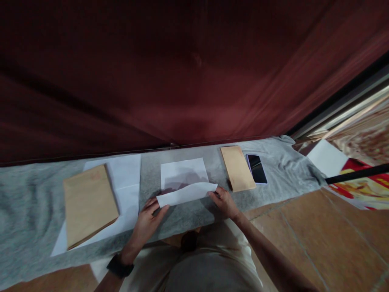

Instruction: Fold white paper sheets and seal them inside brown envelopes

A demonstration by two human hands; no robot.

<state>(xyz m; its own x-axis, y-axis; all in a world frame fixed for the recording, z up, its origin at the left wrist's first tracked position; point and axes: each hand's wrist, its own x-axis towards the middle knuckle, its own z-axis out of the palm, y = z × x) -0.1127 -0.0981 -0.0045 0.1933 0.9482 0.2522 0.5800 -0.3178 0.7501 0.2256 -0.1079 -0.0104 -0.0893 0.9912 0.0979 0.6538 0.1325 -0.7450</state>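
A white sheet of paper (187,194) is held up between my two hands, seen as a narrow, slightly curved strip. My left hand (149,219) pinches its left end, thumb in front. At the right end, my right hand (224,201) grips the corner between thumb and fingers. Just beyond lies another white sheet (184,170), flat on the grey cloth (150,170) and partly hidden by the held paper. A stack of brown envelopes (89,205) rests left of my left hand, on top of white paper (129,202). Nearer my right hand is a smaller brown envelope stack (238,168).
A dark-screened phone (257,169) lies right of the small envelopes. The cloth covers a narrow surface against a dark red curtain (182,101). Past its right end are a black bar (358,174) and a red-and-yellow printed sheet (361,188). Tiled floor (304,227) shows below.
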